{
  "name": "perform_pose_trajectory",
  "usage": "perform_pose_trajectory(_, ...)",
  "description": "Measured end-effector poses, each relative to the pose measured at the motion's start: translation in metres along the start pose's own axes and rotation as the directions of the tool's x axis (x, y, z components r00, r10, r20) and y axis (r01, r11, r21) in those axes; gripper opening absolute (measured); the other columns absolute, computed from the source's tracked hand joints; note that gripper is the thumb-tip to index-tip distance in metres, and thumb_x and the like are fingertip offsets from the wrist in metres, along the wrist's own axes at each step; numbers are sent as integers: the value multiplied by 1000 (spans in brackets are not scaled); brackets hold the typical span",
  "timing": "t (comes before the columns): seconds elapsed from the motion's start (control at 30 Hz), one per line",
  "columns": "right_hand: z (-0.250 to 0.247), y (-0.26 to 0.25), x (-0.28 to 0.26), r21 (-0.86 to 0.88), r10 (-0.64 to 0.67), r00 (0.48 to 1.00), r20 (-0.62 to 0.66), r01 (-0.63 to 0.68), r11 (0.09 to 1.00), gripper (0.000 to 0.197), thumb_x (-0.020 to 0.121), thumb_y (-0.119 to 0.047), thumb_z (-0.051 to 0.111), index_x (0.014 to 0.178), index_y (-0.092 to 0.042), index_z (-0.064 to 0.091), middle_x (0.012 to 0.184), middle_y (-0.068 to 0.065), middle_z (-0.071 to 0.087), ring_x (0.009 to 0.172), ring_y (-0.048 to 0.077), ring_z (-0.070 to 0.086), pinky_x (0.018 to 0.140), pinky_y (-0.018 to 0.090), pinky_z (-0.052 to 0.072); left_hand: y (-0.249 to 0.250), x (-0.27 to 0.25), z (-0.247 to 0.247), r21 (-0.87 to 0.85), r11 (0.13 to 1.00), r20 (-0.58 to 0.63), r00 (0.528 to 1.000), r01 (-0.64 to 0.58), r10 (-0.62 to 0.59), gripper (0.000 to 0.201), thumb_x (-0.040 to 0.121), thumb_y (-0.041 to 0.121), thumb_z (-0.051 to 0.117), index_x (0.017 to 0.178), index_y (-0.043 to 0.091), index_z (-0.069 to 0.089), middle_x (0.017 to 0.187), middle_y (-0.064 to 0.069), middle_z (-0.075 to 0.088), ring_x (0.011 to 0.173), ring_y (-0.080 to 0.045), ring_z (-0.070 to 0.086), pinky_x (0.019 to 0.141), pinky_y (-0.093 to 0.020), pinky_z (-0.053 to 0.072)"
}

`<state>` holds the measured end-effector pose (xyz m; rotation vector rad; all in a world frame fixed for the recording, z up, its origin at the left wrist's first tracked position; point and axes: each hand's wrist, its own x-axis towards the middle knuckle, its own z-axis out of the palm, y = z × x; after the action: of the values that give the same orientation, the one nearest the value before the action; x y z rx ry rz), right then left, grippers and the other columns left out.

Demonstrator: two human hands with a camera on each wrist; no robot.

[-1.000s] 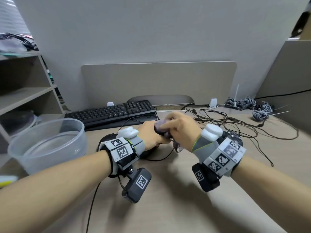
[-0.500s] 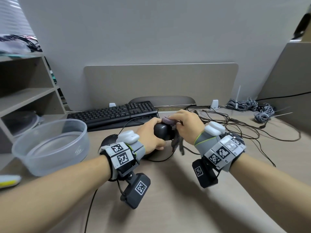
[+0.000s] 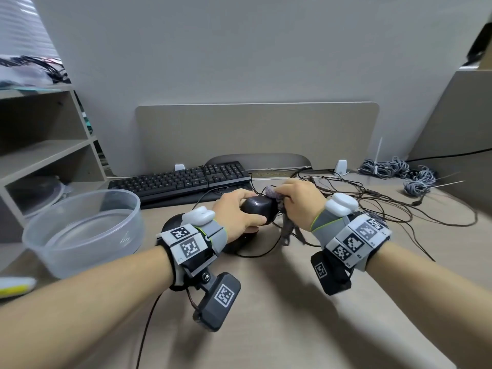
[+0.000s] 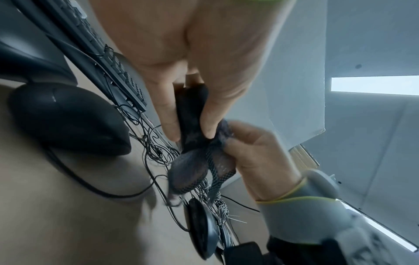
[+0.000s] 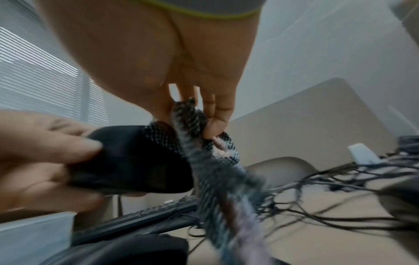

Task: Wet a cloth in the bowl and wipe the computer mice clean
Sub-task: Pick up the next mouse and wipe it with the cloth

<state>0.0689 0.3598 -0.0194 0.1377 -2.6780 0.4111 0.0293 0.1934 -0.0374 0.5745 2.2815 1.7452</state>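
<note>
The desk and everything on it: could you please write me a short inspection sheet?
Surface: desk, beige.
Job's things: mouse lifted in left hand; cloth gripped by right hand against it; second mouse on the desk; bowl left, holding water.
Clutter: keyboard behind.
Grippers: both hands busy.
Cables: wires tangled at right; coils behind.
Surroundings: shelf at left, partition behind.
</note>
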Motion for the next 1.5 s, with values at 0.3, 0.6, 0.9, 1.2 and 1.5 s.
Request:
perform_pose_trajectory(0.3,2,-2,0,-10,-81,997,-7,81,997,14,78,-2,59,83,-13,67,73,11,65,71,35,62,62,28,40,1,-5,-5,123,992,-40,999,-22,27,51,64,8,85,107,28,66,104,0,72,94,-20,70,72,-37,62)
perform_pose_trajectory(0.6,2,-7,-2,-35,93,992,80,-90,995,41,78,-5,55,116,-20,61,106,14,63,100,34,58,82,34,46,2,-3,-7,22,999,-56,998,-31,32,49,67,-1,83,105,27,67,106,-7,70,94,-27,70,71,-44,62)
perform_pose_trajectory(0.9,6,-16,-10,64,77,997,-22,-75,995,32,83,-6,51,114,-14,60,106,14,57,100,33,53,81,36,40,6,-2,-5,-287,954,-35,994,90,-105,25,86,2,70,109,2,63,105,-16,64,92,-31,67,76,-52,60)
perform_pose_trajectory(1.2,3,-23,-2,168,56,994,-92,-40,985,23,77,0,55,96,-10,63,94,13,57,87,29,55,69,29,31,11,7,-8,-373,922,-65,989,100,-134,18,89,7,67,102,-2,59,106,-23,62,94,-36,67,73,-46,61)
perform_pose_trajectory(1.5,2,-32,-8,304,-10,992,-126,48,951,10,75,-4,64,85,-7,63,84,9,60,76,20,50,65,24,30,15,9,-2,-453,874,-35,976,174,-213,42,88,5,59,125,-9,46,121,-30,53,97,-35,62,62,-41,60)
